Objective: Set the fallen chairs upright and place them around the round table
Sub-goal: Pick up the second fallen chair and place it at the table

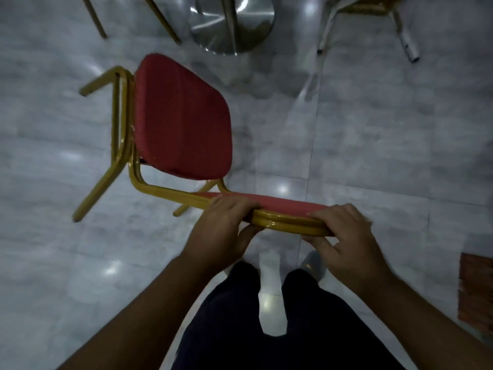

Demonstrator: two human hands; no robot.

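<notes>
Hands — left hand (222,227), right hand (344,236) — clamp the red chair (181,124) backrest's top edge, seemingly upright, bare floor (373,129) around.

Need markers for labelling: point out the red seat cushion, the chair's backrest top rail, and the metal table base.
Red seat cushion (181,118), head view, middle of the padding.
Backrest top rail (282,221), head view, gold tube between the hands.
Metal table base (234,25), head view, shiny foot.

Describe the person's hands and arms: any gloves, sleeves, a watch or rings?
The left hand and the right hand are bare, no gloves. Both forearms are uncovered as far as the picture shows, so no sleeves appear. No watch, bracelet or ring is visible, though the picture is somewhat blurred.
</notes>
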